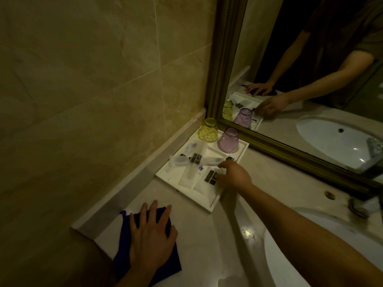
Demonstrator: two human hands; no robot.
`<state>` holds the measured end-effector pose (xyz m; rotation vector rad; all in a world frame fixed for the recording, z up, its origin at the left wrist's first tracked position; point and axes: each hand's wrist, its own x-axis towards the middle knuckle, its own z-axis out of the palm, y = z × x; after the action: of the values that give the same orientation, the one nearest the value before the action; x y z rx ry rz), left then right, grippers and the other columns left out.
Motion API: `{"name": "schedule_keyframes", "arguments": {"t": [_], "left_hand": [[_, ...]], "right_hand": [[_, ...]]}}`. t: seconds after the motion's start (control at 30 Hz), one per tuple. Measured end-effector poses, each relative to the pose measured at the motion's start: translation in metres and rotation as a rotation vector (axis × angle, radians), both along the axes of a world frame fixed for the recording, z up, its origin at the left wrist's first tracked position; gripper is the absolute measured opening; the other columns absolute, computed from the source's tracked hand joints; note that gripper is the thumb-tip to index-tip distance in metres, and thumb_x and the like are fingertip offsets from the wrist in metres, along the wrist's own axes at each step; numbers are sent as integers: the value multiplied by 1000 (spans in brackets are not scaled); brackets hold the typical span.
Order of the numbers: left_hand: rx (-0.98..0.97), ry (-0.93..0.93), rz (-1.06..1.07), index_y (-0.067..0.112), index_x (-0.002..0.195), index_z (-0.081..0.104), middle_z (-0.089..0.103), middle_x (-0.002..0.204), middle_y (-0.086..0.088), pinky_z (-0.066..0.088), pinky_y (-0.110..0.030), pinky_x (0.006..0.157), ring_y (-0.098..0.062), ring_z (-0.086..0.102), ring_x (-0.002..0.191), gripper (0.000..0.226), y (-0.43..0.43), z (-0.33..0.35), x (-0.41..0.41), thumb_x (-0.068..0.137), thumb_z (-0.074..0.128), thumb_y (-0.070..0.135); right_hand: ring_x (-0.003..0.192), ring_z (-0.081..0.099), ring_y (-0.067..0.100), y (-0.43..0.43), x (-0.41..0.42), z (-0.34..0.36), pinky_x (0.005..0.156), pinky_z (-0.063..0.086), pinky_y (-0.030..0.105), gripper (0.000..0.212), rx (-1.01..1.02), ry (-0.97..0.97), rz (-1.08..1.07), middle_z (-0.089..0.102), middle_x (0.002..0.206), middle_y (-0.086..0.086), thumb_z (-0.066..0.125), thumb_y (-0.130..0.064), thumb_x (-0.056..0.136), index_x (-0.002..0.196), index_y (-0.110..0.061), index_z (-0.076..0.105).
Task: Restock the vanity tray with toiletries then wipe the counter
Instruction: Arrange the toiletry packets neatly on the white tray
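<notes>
**Vanity tray getting its last touches, cloth on standby**

Vanity tray (165,175) sits tucked into the counter (207,245) corner, against the wall ledge and just below the mirror (310,79). Right hand (234,175) is over its near compartment, arm stretched long across the sink (290,255) edge, fingers curled down onto a white sachet (207,181) — pinching it or just nudging it flat, I can't tell. Likely squaring the packets so they lie neatly. More wrapped toiletries (194,159) lie crossed in the middle section; a yellow cup (209,130) and a purple cup (228,140) stand upside down at the back, probably to keep their insides clean. Left hand (151,235) is spread wide, palm flat, pressing the blue cloth (145,259) on the counter near the tray, parked ready for the wipe, by the look of it.
</notes>
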<state>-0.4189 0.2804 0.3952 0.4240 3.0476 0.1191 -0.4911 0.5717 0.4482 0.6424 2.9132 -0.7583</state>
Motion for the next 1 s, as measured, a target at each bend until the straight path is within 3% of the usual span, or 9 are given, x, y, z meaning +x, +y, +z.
{"name": "schedule_keyframes", "arguments": {"t": [0.17, 0.4, 0.5, 0.63, 0.73, 0.9, 1.0], "left_hand": [[17, -10, -2, 37, 139, 49, 47, 147, -8, 27, -65, 107, -35, 40, 136, 59, 0, 3, 1, 83, 38, 55], [27, -12, 4, 38, 139, 48, 46, 148, -7, 27, -64, 108, -34, 38, 137, 61, 1, 2, 1, 83, 35, 56], [36, -7, 0, 38, 139, 48, 45, 148, -6, 26, -63, 109, -34, 38, 137, 61, 1, 3, 1, 83, 34, 56], [45, -30, 8, 45, 146, 31, 27, 158, -1, 11, -60, 115, -29, 19, 146, 63, 2, 5, 1, 85, 28, 59], [57, -42, 22, 48, 149, 19, 15, 162, 3, 1, -56, 116, -26, 6, 149, 64, 3, 6, 1, 86, 21, 60], [85, -54, 28, 47, 147, 27, 21, 160, 3, 3, -56, 116, -26, 12, 148, 62, 3, 11, 2, 86, 27, 59], [80, -82, 21, 43, 141, 43, 37, 154, -2, 16, -59, 114, -30, 28, 143, 60, 3, 15, 2, 83, 33, 56]], "right_hand": [[104, 60, 23, -6, -8, -7, 81, 53, 32, 49, 162, -86, 128, 59, 122, 4, 75, -33, 81, 128, -26, 62], [96, 65, 20, -5, 5, -15, 78, 56, 32, 51, 72, -123, 209, 68, 114, 3, 78, -33, 77, 125, -23, 65], [94, 63, 16, 2, 8, -12, 75, 52, 29, 42, 18, -25, 109, 67, 113, 0, 74, -34, 83, 123, -23, 66], [99, 63, 26, 28, -5, 3, 79, 50, 33, 28, 108, 139, -62, 61, 120, 7, 66, -25, 90, 117, -19, 68], [105, 62, 29, 39, -20, 10, 83, 52, 36, 31, 185, 113, -39, 57, 124, 7, 64, -23, 91, 121, -20, 66], [99, 58, 24, 44, -29, 4, 83, 54, 38, 17, 289, -32, 64, 63, 112, 6, 62, -22, 92, 107, -19, 69], [91, 56, 20, 41, -26, 4, 75, 53, 35, 11, 308, -18, 23, 62, 97, 3, 64, -23, 90, 98, -22, 71]]}}
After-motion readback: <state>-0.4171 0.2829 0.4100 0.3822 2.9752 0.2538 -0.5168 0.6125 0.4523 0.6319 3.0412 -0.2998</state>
